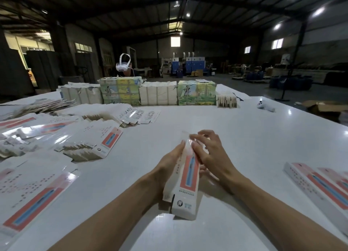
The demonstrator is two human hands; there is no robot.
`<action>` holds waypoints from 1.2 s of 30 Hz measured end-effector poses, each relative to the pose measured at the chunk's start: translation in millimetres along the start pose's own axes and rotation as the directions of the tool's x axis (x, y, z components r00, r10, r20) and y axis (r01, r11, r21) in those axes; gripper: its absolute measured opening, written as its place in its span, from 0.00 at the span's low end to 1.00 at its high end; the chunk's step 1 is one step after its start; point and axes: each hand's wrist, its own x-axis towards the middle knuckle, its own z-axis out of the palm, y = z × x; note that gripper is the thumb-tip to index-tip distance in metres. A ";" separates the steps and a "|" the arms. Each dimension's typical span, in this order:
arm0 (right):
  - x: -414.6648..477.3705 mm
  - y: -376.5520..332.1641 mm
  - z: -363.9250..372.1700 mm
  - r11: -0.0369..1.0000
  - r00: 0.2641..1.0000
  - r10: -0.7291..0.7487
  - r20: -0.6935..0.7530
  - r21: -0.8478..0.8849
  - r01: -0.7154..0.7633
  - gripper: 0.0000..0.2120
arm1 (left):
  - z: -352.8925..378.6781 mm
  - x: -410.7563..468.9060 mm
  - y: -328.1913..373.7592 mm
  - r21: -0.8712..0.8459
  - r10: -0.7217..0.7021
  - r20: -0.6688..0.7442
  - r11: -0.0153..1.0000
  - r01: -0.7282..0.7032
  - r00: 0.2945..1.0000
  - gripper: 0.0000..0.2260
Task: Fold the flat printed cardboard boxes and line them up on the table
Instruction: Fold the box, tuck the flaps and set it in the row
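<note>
A long white box with a red and blue printed panel [188,177] is held above the white table [244,134], its far end pointing away from me. My left hand [167,164] grips its left side, fingers behind it and thumb along the edge. My right hand [209,152] touches the box's far end, fingertips on the top flap, which is blurred. Folded boxes of the same print [318,186] lie side by side at the right edge. Flat printed blanks [37,190] lie at the near left, and more spread in fanned stacks [90,137] further back.
Wrapped bundles of cartons [158,93] stand in a row across the far side of the table. A person wearing a white headset [123,65] sits behind them. A small white device [265,106] lies at the far right. A brown cardboard box [323,107] sits on the floor beyond.
</note>
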 end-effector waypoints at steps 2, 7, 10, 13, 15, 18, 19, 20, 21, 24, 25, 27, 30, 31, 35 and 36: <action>0.4 -0.5 -2.2 0.999 1.000 0.008 -0.010 -0.034 -0.008 0.16 | 1.7 0.2 2.1 -0.044 -0.004 -0.014 0.999 0.003 1.000 0.27; 5.9 -4.0 -13.0 0.987 0.995 0.059 -0.084 0.154 -0.045 0.09 | 6.1 -4.9 6.2 -0.140 -0.025 0.018 0.990 0.027 1.000 0.27; 6.7 -4.1 -12.4 0.938 0.983 0.181 0.030 0.296 -0.181 0.12 | 6.5 -6.9 6.8 -0.134 -0.031 0.056 0.990 0.038 0.998 0.27; 6.5 -3.0 -15.6 0.756 0.962 0.209 0.174 0.596 -0.272 0.18 | 11.7 -5.8 7.2 -0.182 -0.018 0.113 0.983 0.038 0.993 0.29; 4.6 -2.6 -15.9 0.581 0.951 0.197 0.240 0.752 -0.310 0.19 | 19.9 -5.1 5.2 -0.266 -0.041 0.162 0.960 0.083 0.986 0.28; 2.7 -2.8 -11.8 0.526 0.941 0.238 0.241 0.782 -0.333 0.15 | 26.7 -2.5 1.8 -0.398 -0.102 0.205 0.900 0.178 0.973 0.26; 2.5 -3.0 -10.3 0.530 0.944 0.244 0.224 0.784 -0.323 0.16 | 26.1 -2.0 1.2 -0.430 -0.107 0.201 0.884 0.186 0.974 0.26; 2.3 -3.4 -8.6 0.528 0.945 0.248 0.211 0.789 -0.315 0.17 | 24.4 -1.7 0.8 -0.458 -0.103 0.188 0.871 0.180 0.977 0.25; 1.8 -4.4 -7.2 0.519 0.943 0.258 0.209 0.794 -0.318 0.20 | 22.0 -1.3 1.0 -0.477 -0.091 0.162 0.864 0.159 0.982 0.25; -2.7 -5.7 -1.3 0.550 0.932 0.277 0.233 0.757 -0.353 0.28 | 13.6 1.1 0.6 -0.487 -0.042 0.065 0.871 0.069 0.997 0.24; -4.9 -6.7 1.4 0.569 0.933 0.259 0.250 0.741 -0.357 0.28 | 12.2 0.5 1.2 -0.511 -0.033 0.069 0.857 0.064 0.997 0.25; -8.0 -9.7 5.6 0.578 0.940 0.225 0.257 0.742 -0.341 0.26 | 11.4 -0.7 1.7 -0.547 -0.029 0.106 0.833 0.083 0.994 0.25; -8.9 -11.3 4.7 0.611 0.956 0.223 0.194 0.736 -0.291 0.25 | 9.7 -0.3 -2.9 -0.506 -0.025 0.104 0.859 0.075 0.994 0.25; -9.4 -10.7 3.1 0.625 0.959 0.213 0.185 0.729 -0.280 0.25 | 8.5 0.4 -5.4 -0.450 -0.012 0.070 0.892 0.042 0.997 0.25; -10.6 -7.5 -3.1 0.636 0.961 0.201 0.190 0.721 -0.276 0.24 | 14.6 -2.8 -5.7 -0.267 0.035 -0.061 0.962 -0.050 0.998 0.21; -9.5 -6.3 -4.0 0.652 0.961 0.213 0.174 0.707 -0.273 0.25 | 17.5 -2.8 -5.4 -0.238 0.043 -0.110 0.969 -0.068 0.993 0.19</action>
